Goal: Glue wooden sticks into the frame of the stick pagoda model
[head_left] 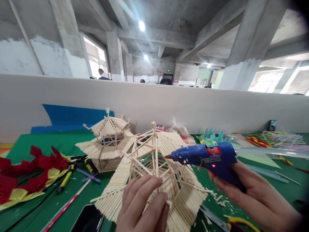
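My right hand [253, 190] is wrapped round the grip of a blue hot glue gun [200, 156] with a red light lit on its side. The gun's nozzle points left, close to an upright stick of the pagoda model. This model [113, 190], built of thin wooden sticks, has a partly open roof frame above a wide slatted skirt. My left hand [145, 203] is closed at its front, thumb and fingers pinching the lower part of a thin wooden stick [156, 161]. Fingers hide the stick's lower end.
Behind stands a second stick pagoda [108, 129]. Red and yellow paper pieces [31, 174] and a yellow-black cutter [66, 178] lie left. A black phone [88, 219] is in front. Scissors [214, 217], stick scraps and clear glue sticks [265, 173] lie right. A white partition [217, 106] rises behind.
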`<move>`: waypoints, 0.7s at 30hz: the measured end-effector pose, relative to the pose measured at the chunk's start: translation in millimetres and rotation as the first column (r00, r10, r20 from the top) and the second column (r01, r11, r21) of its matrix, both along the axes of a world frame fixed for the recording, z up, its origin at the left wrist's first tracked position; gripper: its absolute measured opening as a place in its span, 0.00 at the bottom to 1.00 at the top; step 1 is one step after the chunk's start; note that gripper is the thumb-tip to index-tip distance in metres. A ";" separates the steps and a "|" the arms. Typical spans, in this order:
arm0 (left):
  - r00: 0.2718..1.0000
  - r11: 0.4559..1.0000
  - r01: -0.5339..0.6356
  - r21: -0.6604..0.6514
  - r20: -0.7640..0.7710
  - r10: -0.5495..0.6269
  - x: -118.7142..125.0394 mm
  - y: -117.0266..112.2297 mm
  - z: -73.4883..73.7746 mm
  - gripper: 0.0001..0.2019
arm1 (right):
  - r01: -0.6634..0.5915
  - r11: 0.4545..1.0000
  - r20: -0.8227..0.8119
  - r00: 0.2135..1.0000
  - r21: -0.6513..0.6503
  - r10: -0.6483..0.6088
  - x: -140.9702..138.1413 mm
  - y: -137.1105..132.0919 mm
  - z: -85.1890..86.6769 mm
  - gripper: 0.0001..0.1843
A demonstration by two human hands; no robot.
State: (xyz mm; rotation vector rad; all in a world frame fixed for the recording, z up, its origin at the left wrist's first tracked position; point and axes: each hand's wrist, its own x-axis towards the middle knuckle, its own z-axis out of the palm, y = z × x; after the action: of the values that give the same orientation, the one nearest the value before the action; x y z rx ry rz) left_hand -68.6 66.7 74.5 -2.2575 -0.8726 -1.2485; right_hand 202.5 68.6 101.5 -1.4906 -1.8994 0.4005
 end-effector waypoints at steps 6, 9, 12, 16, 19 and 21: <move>1.000 1.000 -0.005 0.025 -0.015 0.005 -0.1 0.8 1.8 0.11 | -0.047 0.992 -0.150 0.988 -0.116 0.029 -7.0 4.8 18.5 0.22; 1.000 1.000 0.002 0.011 0.017 -0.003 3.0 -0.5 2.0 0.10 | -0.069 0.981 -0.287 0.958 -0.180 0.015 -4.7 3.8 18.4 0.23; 0.998 1.000 -0.004 -0.019 0.068 0.005 5.1 -0.5 1.7 0.09 | -0.112 0.956 -0.502 0.864 -0.270 -0.041 6.3 -4.1 5.8 0.18; 1.000 0.999 0.027 -0.037 -0.006 -0.027 3.3 -0.8 2.5 0.11 | -0.126 0.952 -0.741 0.659 -0.277 -0.128 27.9 -14.6 -9.6 0.14; 0.999 0.993 0.042 -0.107 0.022 -0.040 2.2 -7.1 7.3 0.13 | -0.039 0.958 -0.758 0.622 -0.283 -0.198 48.0 -13.2 -11.7 0.13; 0.997 0.990 0.060 -0.129 0.062 -0.052 2.0 -13.4 13.0 0.13 | 0.065 0.953 -0.689 0.676 -0.297 -0.261 63.2 -6.8 -15.1 0.12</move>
State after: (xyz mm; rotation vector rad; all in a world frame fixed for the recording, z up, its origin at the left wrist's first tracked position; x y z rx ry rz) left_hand -66.6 53.3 87.5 -2.3731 -0.9437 -1.3244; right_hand 265.7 61.8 86.4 -1.3494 -1.0898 1.0107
